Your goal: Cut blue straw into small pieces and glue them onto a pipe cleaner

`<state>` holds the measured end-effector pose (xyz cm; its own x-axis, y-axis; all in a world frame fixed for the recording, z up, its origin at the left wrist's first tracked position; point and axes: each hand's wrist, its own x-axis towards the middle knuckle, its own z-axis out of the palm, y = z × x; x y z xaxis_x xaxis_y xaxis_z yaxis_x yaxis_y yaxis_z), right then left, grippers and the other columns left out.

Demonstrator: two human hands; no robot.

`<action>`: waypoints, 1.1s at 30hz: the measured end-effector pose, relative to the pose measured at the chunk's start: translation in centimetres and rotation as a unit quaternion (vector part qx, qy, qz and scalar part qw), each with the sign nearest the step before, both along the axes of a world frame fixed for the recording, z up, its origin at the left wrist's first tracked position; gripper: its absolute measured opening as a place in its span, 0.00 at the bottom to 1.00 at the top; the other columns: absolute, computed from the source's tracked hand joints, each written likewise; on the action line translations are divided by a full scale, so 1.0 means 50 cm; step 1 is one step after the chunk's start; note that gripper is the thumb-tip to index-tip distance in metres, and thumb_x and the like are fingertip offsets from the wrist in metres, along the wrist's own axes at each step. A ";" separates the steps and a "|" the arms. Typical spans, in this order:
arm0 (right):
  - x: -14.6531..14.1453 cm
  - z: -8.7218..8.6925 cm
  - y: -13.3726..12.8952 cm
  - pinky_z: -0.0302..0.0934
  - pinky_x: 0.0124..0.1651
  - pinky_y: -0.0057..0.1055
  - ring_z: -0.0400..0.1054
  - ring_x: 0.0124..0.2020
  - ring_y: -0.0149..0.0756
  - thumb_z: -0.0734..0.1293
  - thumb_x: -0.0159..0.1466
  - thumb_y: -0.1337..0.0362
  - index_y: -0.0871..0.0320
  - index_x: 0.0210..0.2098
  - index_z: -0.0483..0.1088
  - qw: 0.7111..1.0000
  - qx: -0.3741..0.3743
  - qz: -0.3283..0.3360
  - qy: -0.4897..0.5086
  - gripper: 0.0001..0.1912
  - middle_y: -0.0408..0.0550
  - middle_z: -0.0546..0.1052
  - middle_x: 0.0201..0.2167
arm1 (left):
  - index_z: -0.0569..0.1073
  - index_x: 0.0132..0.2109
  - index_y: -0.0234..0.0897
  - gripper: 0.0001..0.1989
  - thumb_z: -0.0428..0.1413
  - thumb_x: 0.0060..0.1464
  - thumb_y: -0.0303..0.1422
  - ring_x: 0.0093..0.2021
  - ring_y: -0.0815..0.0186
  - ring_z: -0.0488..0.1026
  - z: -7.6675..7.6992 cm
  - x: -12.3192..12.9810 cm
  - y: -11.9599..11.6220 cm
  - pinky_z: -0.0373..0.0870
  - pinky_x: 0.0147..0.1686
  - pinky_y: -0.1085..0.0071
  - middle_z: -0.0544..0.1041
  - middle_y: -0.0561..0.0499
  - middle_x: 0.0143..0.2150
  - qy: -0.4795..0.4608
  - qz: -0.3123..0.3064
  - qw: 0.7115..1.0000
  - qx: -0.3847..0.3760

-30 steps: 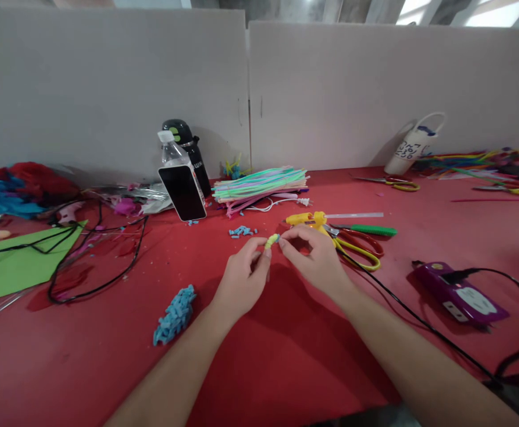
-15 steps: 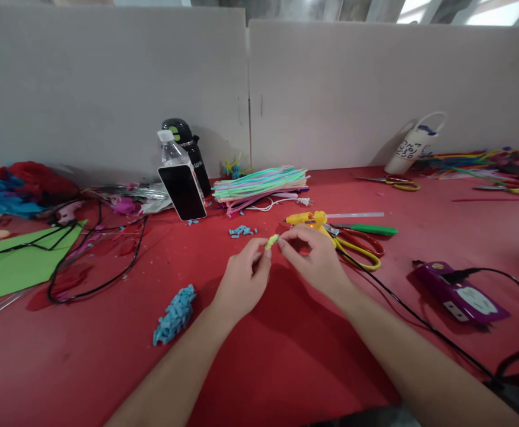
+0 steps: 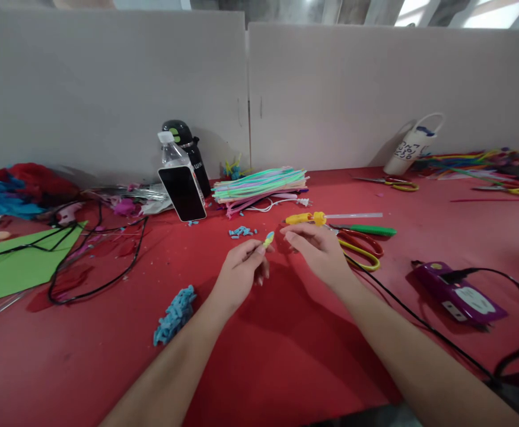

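Observation:
My left hand [image 3: 238, 274] pinches a small yellow piece with a light blue tip [image 3: 268, 239] between thumb and fingers; it looks like twisted pipe cleaner. Just to the right is my right hand [image 3: 316, 254], off the piece, thumb and fingers slightly apart with nothing visible in them. Beyond my hands lies a small scatter of short blue pieces [image 3: 241, 231]. A larger heap of blue pieces [image 3: 174, 315] rests left of my left forearm. The yellow glue gun [image 3: 303, 219], partly hidden by my right hand, has a clear glue stick [image 3: 354, 215] at its back.
Scissors [image 3: 359, 256] and a green-handled tool [image 3: 373, 230] lie right of the glue gun. Behind are pastel pipe cleaners [image 3: 261, 187] and a phone [image 3: 182, 191] leaning on a bottle. A purple power box [image 3: 459, 292] with a black cord sits right. Green paper [image 3: 23, 264] lies left.
My right hand has let go of the yellow piece and drawn slightly right. My left hand has tilted the piece upward, so its blue tip shows more.

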<state>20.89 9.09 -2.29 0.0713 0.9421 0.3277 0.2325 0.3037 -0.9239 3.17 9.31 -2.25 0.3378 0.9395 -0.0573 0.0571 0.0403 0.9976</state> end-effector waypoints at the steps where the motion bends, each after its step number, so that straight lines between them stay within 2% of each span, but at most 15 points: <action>1: -0.002 -0.001 0.002 0.65 0.34 0.32 0.70 0.29 0.34 0.67 0.61 0.58 0.58 0.35 0.76 0.999 -0.030 0.019 0.022 0.11 0.47 0.78 0.30 | 0.71 0.40 0.34 0.12 0.49 0.60 0.38 0.19 0.72 0.64 0.001 0.000 0.000 0.61 0.21 0.75 0.69 0.55 0.20 -0.005 -0.002 1.000 -0.005; 4: -0.008 -0.003 0.003 0.65 0.34 0.32 0.69 0.28 0.34 0.68 0.58 0.55 0.59 0.32 0.77 0.990 -0.098 0.056 0.089 0.13 0.47 0.77 0.27 | 0.70 0.37 0.34 0.12 0.49 0.60 0.38 0.19 0.72 0.63 0.001 0.000 -0.001 0.60 0.21 0.76 0.69 0.56 0.20 -0.007 -0.012 1.000 0.000; 8: -0.012 -0.004 0.002 0.64 0.31 0.31 0.67 0.26 0.32 0.70 0.57 0.52 0.59 0.28 0.77 0.980 -0.135 0.069 0.131 0.16 0.47 0.76 0.25 | 0.70 0.35 0.35 0.12 0.49 0.61 0.38 0.18 0.72 0.63 0.000 0.001 -0.004 0.60 0.22 0.76 0.68 0.56 0.19 0.029 -0.020 0.999 0.029; 13: -0.010 -0.010 0.004 0.62 0.28 0.29 0.64 0.23 0.30 0.71 0.56 0.52 0.60 0.28 0.78 0.984 -0.131 0.059 0.108 0.16 0.46 0.74 0.23 | 0.72 0.36 0.35 0.13 0.49 0.61 0.38 0.18 0.71 0.65 0.000 0.002 -0.007 0.61 0.22 0.76 0.69 0.55 0.18 0.078 -0.010 0.996 0.050; 23: 0.002 -0.009 0.004 0.60 0.28 0.28 0.64 0.24 0.30 0.69 0.58 0.50 0.59 0.30 0.77 0.993 -0.103 0.062 0.001 0.17 0.43 0.73 0.21 | 0.72 0.34 0.35 0.14 0.49 0.61 0.40 0.18 0.71 0.65 -0.004 -0.002 -0.007 0.63 0.22 0.75 0.70 0.55 0.18 0.092 -0.016 0.994 0.059; 30: 0.012 -0.004 0.009 0.62 0.29 0.29 0.65 0.24 0.30 0.69 0.58 0.49 0.60 0.29 0.77 0.988 -0.118 0.096 -0.005 0.19 0.44 0.74 0.22 | 0.72 0.33 0.35 0.13 0.50 0.60 0.39 0.18 0.70 0.66 0.002 -0.006 -0.005 0.63 0.22 0.75 0.70 0.55 0.18 0.096 -0.022 0.994 0.052; 33: 0.012 -0.004 0.012 0.63 0.29 0.29 0.66 0.24 0.30 0.70 0.57 0.49 0.59 0.29 0.77 0.991 -0.116 0.066 0.032 0.18 0.45 0.75 0.23 | 0.72 0.32 0.36 0.14 0.50 0.60 0.39 0.18 0.70 0.66 0.003 -0.008 -0.004 0.63 0.22 0.74 0.70 0.55 0.18 0.109 -0.011 0.992 0.061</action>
